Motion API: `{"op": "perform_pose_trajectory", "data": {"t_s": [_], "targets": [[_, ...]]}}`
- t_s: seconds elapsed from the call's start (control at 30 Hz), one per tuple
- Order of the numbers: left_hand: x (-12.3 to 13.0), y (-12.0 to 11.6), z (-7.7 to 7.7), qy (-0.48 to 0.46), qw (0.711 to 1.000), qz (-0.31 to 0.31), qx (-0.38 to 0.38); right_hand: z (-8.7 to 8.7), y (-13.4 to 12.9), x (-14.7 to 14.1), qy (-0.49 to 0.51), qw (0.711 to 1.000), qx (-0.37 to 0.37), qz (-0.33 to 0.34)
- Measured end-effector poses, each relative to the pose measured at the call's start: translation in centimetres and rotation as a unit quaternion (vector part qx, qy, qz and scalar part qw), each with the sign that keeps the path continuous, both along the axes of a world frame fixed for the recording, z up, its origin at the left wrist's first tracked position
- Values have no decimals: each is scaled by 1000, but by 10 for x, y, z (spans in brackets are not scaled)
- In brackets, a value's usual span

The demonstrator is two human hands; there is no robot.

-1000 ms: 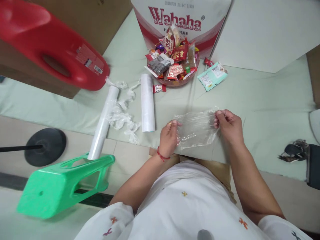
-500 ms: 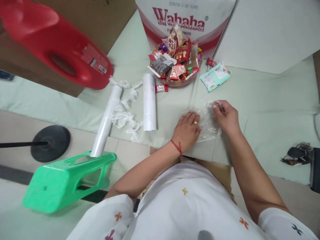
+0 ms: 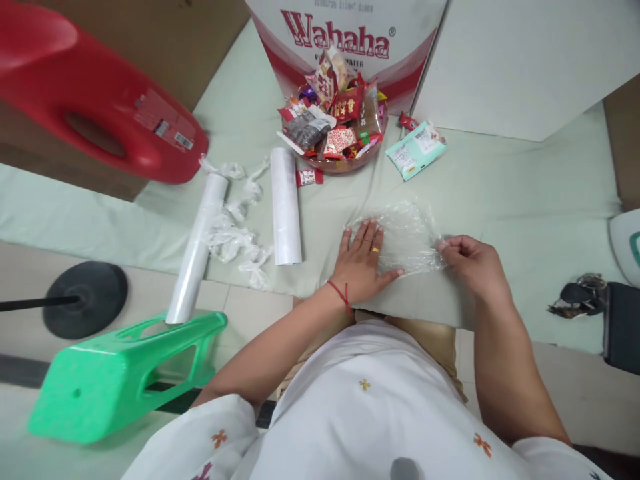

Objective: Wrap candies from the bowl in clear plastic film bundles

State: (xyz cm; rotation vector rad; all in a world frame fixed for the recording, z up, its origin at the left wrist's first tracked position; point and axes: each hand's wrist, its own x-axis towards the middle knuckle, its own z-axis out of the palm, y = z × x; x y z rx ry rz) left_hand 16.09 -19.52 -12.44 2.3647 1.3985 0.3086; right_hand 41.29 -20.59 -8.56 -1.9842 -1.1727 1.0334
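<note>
A clear, crinkled plastic bag (image 3: 407, 237) lies on the pale green cloth near the table's front edge. My left hand (image 3: 361, 260), with a ring and a red string bracelet, rests flat on the bag's left side, fingers spread. At the bag's right edge, my right hand (image 3: 467, 260) pinches the plastic between thumb and fingers. Left of my hands lie a white plastic roll (image 3: 286, 207) and a second roll (image 3: 197, 250), with crumpled plastic strips (image 3: 235, 233) between them.
Behind stands a bowl of wrapped snacks (image 3: 337, 160) before a Wahaha box (image 3: 350, 33). A teal packet (image 3: 416, 150) lies to its right. A red jug (image 3: 115, 107) is at left, a green stool (image 3: 100, 380) lower left, keys (image 3: 580, 297) at right.
My right hand has moved right and toward me, pulling the bag's edge; the bag lies more spread out. My left hand's fingers have spread. The whole view has shifted slightly.
</note>
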Motion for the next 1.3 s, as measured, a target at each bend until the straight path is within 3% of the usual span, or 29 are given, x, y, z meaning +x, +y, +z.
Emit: {"op": "perform_pose_trajectory", "data": {"t_s": [0.2,0.3,0.37,0.43,0.47,0.53,0.6,0.7,0.83,1.0,1.2,1.3], "targets": [[-21,14,8,-4,997,-49,-63,-3,4,41,51,998,-10,-38],[-31,24,11,-24,991,-72,-111,-2,0,42,-91,992,47,-79],[-35,29,12,-38,987,-84,-133,2,-9,28,-203,965,138,-91],[-37,31,12,-47,985,-90,-142,6,-21,2,-237,942,236,-16],[-38,31,11,-50,984,-89,-143,6,-27,-15,-228,933,270,66],[-38,31,10,-58,984,-87,-142,1,-36,-50,-230,891,310,238],[-39,31,9,-67,984,-88,-138,-9,-39,-79,-267,858,310,311],[-41,34,8,-83,983,-93,-135,-24,-38,-102,-320,833,303,334],[-42,40,6,-118,985,-63,-107,-29,-46,-96,-315,816,337,349],[-36,36,5,-106,993,-24,-39,-30,-71,-81,-288,809,371,352],[-39,25,17,-19,994,-60,-92,-33,-93,-90,-235,808,362,401],[-40,23,21,4,991,-75,-113,-26,-89,-94,-183,828,355,393]]}}
